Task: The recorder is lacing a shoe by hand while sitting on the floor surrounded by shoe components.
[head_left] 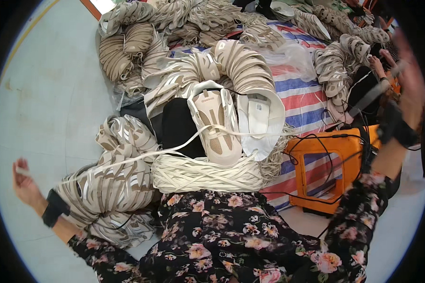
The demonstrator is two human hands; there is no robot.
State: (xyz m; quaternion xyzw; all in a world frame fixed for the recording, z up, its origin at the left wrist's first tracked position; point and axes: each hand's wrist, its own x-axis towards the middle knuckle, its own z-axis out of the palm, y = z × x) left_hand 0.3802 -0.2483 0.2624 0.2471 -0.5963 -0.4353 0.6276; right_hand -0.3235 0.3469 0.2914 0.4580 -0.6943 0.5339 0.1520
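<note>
A beige and tan shoe upper (211, 106) lies in front of my lap, toe toward me. A cream shoelace (190, 140) crosses over it and runs out to both sides. Far out to the left, my left hand (27, 184) grips one end of the lace. My right hand (411, 78), raised at the far right and smeared by motion, has the other end between its fingers. Below the upper's toe, a thick bundle of cream shoelaces (205, 173) rests across my lap. Just right of the upper, another upper (262, 115) shows its pale lining.
Nested rows of uppers (243, 66) curve behind, with more stacks (123, 181) at left. An orange plastic stool (300, 165) with black cables stands at right on a striped sheet (295, 101). Beyond it, another person's hand (378, 66) shows near more uppers.
</note>
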